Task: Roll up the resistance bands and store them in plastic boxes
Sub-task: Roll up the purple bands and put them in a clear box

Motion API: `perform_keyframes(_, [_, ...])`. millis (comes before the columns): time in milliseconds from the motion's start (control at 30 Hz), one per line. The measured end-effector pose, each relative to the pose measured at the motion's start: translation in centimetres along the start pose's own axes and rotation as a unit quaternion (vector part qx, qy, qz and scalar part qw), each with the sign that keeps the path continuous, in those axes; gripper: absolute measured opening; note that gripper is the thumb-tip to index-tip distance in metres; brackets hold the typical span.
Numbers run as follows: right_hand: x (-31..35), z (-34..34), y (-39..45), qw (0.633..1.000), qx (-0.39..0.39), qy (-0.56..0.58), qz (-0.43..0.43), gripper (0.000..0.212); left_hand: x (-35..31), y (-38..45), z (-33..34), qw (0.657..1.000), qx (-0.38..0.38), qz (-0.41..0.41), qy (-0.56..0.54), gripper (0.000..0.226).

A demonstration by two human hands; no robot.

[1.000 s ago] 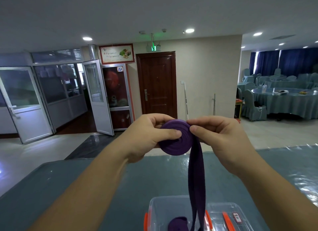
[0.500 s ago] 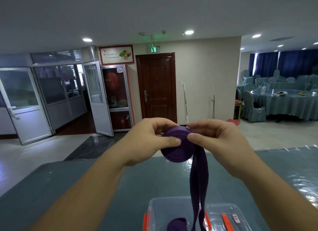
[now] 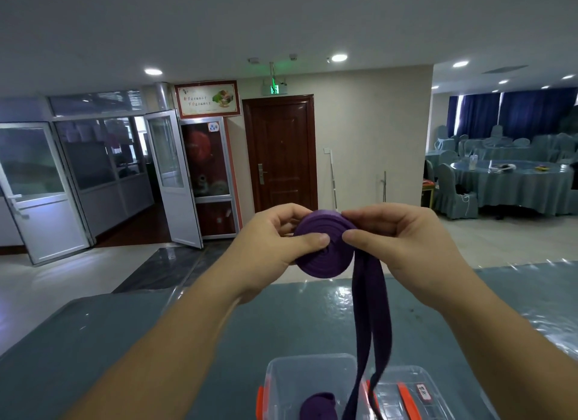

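right now i see both hands raised above the table [image 3: 156,341], pinching a purple band [image 3: 325,247] wound into a flat coil. my left hand [image 3: 272,247] grips the coil's left side, thumb pressed on its face. my right hand [image 3: 403,244] clamps the coil's right edge, where the loose tail [image 3: 370,325] drops away. that tail hangs straight down into the clear plastic box [image 3: 281,372] at the table's near edge. a second rolled purple band [image 3: 317,405] lies inside that box. beside it sits another clear box [image 3: 416,388] with orange clips.
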State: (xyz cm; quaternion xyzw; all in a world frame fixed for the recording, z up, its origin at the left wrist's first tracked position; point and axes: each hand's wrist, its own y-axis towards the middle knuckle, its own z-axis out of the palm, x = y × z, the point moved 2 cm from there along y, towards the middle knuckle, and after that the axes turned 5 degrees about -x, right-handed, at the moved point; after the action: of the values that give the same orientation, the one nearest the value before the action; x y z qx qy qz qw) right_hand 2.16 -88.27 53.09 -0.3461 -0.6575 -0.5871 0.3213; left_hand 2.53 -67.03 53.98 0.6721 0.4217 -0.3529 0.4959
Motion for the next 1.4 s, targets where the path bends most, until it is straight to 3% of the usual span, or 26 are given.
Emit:
perform_keyframes(133, [-0.3,0.0,-0.1,1.0,0.011,-0.008,0.003,0.025,-0.5,0.3,-0.2,0.994,0.03,0.028,0.105,0.032])
perform_keyframes(300, [-0.8,-0.4,0.3,0.999,-0.021,0.031,-0.007,0.033,0.0,0.1,0.3,0.998,0.005,-0.021,-0.061,0.033])
perform_keyframes(467, [-0.9,0.2,0.2,1.0,0.016,-0.008,0.014,0.025,-0.3,0.6,-0.1,0.991,0.036,0.026,0.123,0.028])
perform_keyframes(667, [-0.6,0.0,0.4,0.999,0.039,-0.011,0.027,0.022,0.2,0.4,-0.5,0.999,0.034,-0.023,-0.012,0.027])
perform_keyframes(933, [-1.3,0.2,0.8,0.997,0.071,0.004,0.041,0.012,0.2,0.7,-0.4,0.997,0.044,0.0,0.062,0.031])
perform_keyframes(1100, [-2.1,0.1,0.7,0.997,0.053,0.043,0.043,0.025,0.6,0.6,-0.1,0.999,0.026,-0.024,-0.03,0.03])
perform_keyframes(1267, [-2.7,0.4,1.0,0.996,0.041,0.044,0.061,0.018,0.7,1.2,0.0,0.998,0.018,0.045,0.047,0.056])
perform_keyframes(1400, [-3.0,0.7,1.4,0.995,0.045,0.053,0.075,0.017,0.6,1.2,-0.2,0.983,0.003,0.105,0.151,0.038])
